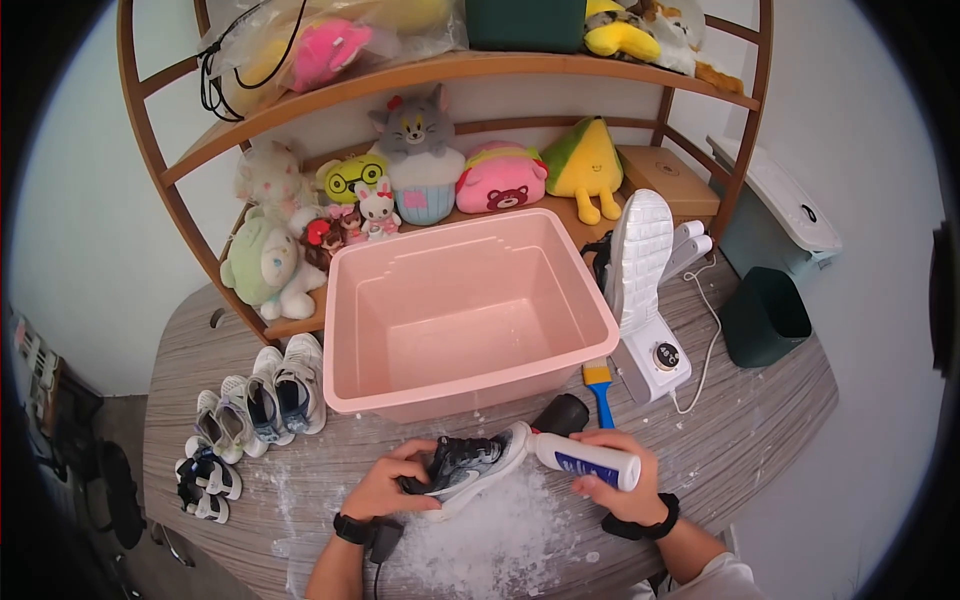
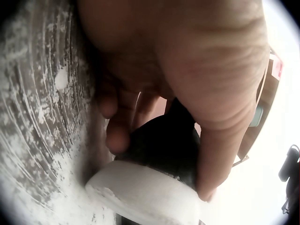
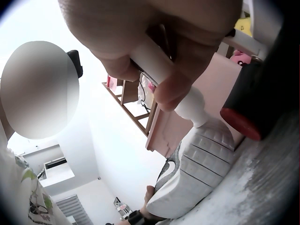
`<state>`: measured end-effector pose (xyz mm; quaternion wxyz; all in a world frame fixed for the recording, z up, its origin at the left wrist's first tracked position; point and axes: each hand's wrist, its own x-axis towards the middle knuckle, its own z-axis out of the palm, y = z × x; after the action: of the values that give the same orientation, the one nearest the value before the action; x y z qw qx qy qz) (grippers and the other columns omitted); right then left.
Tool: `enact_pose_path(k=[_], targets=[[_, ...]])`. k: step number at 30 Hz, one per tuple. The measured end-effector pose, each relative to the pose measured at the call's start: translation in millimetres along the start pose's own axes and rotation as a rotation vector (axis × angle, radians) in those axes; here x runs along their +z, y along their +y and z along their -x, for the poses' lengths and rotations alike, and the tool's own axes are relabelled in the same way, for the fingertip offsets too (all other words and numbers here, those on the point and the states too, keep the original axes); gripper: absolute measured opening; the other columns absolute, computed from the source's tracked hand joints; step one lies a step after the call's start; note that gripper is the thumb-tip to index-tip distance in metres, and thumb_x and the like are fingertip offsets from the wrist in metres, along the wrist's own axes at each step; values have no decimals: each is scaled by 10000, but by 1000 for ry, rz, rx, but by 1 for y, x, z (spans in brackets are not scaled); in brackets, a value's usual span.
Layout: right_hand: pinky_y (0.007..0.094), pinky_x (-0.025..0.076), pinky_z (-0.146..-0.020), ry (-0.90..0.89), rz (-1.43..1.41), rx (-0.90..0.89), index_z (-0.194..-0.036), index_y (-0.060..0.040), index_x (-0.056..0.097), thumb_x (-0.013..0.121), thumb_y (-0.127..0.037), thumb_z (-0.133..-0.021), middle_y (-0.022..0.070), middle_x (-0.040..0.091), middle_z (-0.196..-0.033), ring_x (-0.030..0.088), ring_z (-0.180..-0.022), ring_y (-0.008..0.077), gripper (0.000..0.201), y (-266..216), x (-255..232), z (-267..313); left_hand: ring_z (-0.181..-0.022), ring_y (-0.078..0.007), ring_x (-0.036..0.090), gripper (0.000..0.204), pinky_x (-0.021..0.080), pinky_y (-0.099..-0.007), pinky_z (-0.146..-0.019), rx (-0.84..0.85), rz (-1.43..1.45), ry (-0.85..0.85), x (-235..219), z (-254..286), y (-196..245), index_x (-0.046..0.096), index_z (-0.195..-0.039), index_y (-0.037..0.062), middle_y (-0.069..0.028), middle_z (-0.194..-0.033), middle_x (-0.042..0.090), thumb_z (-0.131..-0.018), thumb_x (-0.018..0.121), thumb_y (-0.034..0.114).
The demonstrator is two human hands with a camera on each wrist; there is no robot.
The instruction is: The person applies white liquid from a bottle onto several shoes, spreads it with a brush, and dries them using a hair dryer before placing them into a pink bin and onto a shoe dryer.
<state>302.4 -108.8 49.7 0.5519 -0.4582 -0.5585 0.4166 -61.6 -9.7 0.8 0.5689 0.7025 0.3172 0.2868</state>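
My left hand grips a black-and-white sneaker around its heel, thumb on one side and fingers on the other. The sneaker is turned on its side, so its white ridged sole shows in the right wrist view. In my right hand is a white squeeze bottle with a blue label, tilted with its tip right at the sneaker's toe. From the left wrist, the white heel edge and black collar show below my fingers. White residue covers the tabletop underneath.
Behind the sneaker stands a large pink basin. A black cylinder, a blue-handled brush and a white shoe dryer sit to the right, with a dark green bin beyond. Several small shoes line the left.
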Motion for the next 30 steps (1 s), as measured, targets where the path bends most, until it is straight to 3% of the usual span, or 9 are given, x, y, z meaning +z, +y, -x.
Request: enact_pose_path(k=[1,3,7,12,16,23,27,30], targets=[[362,598,-878,-1,-1,-4,-1251,26,623,831,-49,-812,207,693,-1256,724,-1032,259,493,1,1,-1,-1026,-209,590,364,462,-335,-901,2,-3,2,0,0,0,683,-797,-23,-155,-1350,586,-675,972,163],[366,572,-935,-44,277,-301,-1215,6,659,874,-84,-750,204,697,-1252,705,-1111,281,521,2,3,-2,-1034,-209,592,368,463,-337,-895,47,-10,4,0,-1,-1,675,-793,-26,-161,-1351,585,-680,970,162],[367,600,-881,-96,336,-443,-1192,4,668,883,-89,-732,193,703,-1224,723,-1071,316,515,-8,12,0,-1043,-212,594,372,464,-335,-895,57,-18,-5,0,-1,-1,669,-793,-26,-167,-1348,585,-681,970,163],[279,603,-732,-152,471,-593,-1173,-18,686,894,-174,-723,148,706,-1229,748,-912,223,519,-6,23,8,-1044,-216,596,378,461,-338,-889,48,-28,2,0,-1,-1,663,-789,-23,-181,-1336,588,-682,971,166],[263,585,-692,-190,529,-584,-1178,-22,689,890,-180,-711,136,710,-1226,744,-899,208,532,-3,22,13,-1041,-217,593,386,462,-342,-883,46,-22,-10,-1,-2,-2,659,-787,-25,-189,-1331,590,-678,973,169],[260,576,-672,4,595,-590,-1171,-9,694,888,-166,-698,137,716,-1205,741,-849,204,535,-3,22,9,-1007,-216,591,385,466,-340,-879,57,-40,4,0,-1,-2,652,-781,-24,-190,-1318,597,-681,971,166],[276,605,-667,-103,612,-649,-1202,-2,694,841,-125,-759,163,689,-1277,750,-872,220,483,-4,32,15,-1058,-232,604,389,470,-343,-894,29,-52,-15,-1,0,-4,651,-788,-24,-194,-1314,603,-684,971,172],[312,620,-666,-338,593,-688,-1274,18,676,706,-37,-815,203,655,-1348,758,-883,245,463,4,34,22,-1068,-247,609,387,470,-344,-901,100,-89,-1,1,-2,0,658,-798,-23,-194,-1296,607,-688,969,179]])
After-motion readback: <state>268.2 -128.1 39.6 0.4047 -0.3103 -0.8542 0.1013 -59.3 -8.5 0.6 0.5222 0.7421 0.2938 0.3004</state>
